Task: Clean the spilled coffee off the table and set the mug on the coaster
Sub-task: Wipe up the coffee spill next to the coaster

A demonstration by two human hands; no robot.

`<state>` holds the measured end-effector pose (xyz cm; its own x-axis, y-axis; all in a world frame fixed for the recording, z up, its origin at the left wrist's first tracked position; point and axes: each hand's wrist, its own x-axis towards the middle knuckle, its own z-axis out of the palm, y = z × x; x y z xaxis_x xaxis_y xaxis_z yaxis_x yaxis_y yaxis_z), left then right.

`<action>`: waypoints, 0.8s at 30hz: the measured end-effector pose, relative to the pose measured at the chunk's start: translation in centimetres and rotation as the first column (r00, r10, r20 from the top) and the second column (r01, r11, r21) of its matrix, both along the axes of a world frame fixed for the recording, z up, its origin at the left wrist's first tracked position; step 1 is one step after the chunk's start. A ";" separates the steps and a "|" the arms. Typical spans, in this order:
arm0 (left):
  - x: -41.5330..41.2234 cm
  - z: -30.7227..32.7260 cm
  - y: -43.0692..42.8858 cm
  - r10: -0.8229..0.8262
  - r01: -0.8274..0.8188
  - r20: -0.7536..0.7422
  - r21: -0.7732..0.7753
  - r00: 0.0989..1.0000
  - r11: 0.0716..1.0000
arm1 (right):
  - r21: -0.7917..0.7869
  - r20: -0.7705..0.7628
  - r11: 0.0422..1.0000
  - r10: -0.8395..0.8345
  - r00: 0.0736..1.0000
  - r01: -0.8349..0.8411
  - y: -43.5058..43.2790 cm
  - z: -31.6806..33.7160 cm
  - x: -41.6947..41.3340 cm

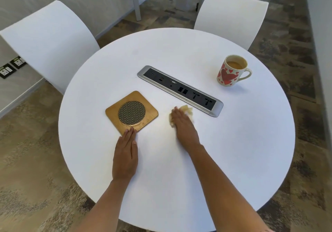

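A cream mug [231, 72] with red hearts stands upright at the table's far right, with light brown coffee inside. A square wooden coaster [131, 112] with a round woven centre lies left of middle. My left hand [125, 155] rests flat on the white round table [233, 142], fingertips touching the coaster's near corner. My right hand [182, 122] presses flat on a crumpled, coffee-stained tissue [187, 110] just right of the coaster, near the power strip. Most of the tissue is hidden under the hand.
A long silver and black power strip [180, 90] is set diagonally into the table's middle. Two white chairs [48, 41] [231, 16] stand at the far side. Patterned carpet surrounds the table; floor sockets [11, 67] sit at the left.
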<state>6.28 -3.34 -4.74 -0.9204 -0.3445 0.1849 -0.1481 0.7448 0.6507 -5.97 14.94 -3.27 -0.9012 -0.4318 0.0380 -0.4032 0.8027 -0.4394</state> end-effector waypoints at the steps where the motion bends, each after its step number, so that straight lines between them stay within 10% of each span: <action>1: 0.0 0.0 0.0 -0.002 0.002 0.001 -0.003 1.000 1.000 | -0.012 0.001 0.997 -0.074 0.997 0.074 -0.6 0.0 -0.6; 9: 0.0 -0.1 -0.1 -0.009 0.009 0.017 -0.031 1.000 0.999 | 0.058 0.013 0.984 0.169 0.986 -0.169 -0.7 -0.3 -2.1; 18: 0.0 -0.1 -0.2 0.013 -0.012 0.024 -0.015 1.000 1.000 | 0.056 0.002 0.998 0.009 1.000 -0.010 8.2 -0.3 -0.1; 24: 0.0 0.2 0.0 0.004 -0.003 0.029 -0.026 1.000 1.000 | 0.015 -0.022 0.900 -0.436 0.900 0.436 14.0 -0.1 3.7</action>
<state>6.30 -3.37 -4.53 -0.9243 -0.3433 0.1665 -0.1696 0.7606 0.6267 -2.30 28.90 -3.33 -0.9987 0.0036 0.0512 -0.0182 0.9081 -0.4183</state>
